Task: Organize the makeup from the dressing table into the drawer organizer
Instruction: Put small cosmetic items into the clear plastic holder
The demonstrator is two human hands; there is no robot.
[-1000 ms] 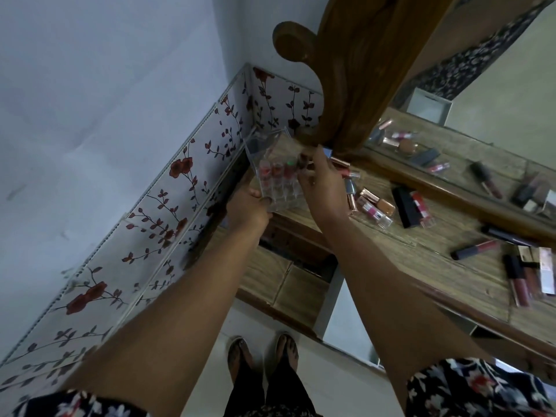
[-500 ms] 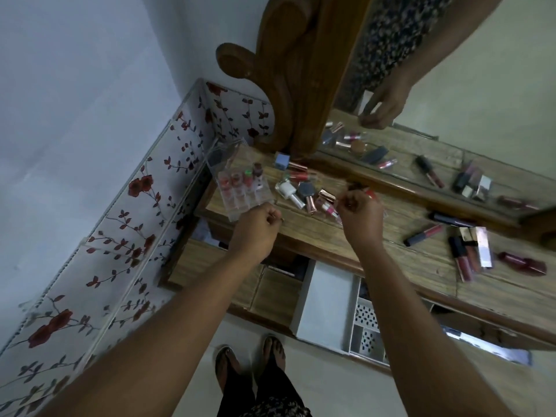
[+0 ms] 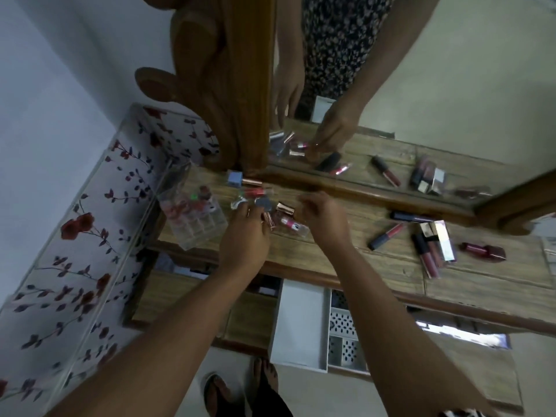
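My left hand (image 3: 244, 236) reaches over a cluster of small makeup on the wooden dressing table (image 3: 376, 266), its fingers spread and its fingertips at a grey-capped bottle (image 3: 263, 203) and a rose-gold tube (image 3: 270, 221). My right hand (image 3: 322, 216) hovers just right of it with curled fingers, beside a rose-gold cap (image 3: 284, 208) and a pink tube (image 3: 290, 224); whether it holds anything is hidden. A clear acrylic lipstick holder (image 3: 194, 215) with several lipsticks stands at the table's left end. Below, the open drawer shows a white perforated organizer (image 3: 343, 322) and a white tray (image 3: 301, 323).
More lip glosses (image 3: 427, 257), a silver box (image 3: 444, 239), a dark tube (image 3: 411, 217) and a dark red bottle (image 3: 482, 250) lie to the right. A blue-capped bottle (image 3: 235, 179) sits by the carved mirror frame (image 3: 234, 85). A floral wall panel (image 3: 90, 236) runs along the left.
The acrylic holder, held up in both hands a second ago, now stands on the table. Both hands have moved right onto the makeup cluster, and the view has tilted up.
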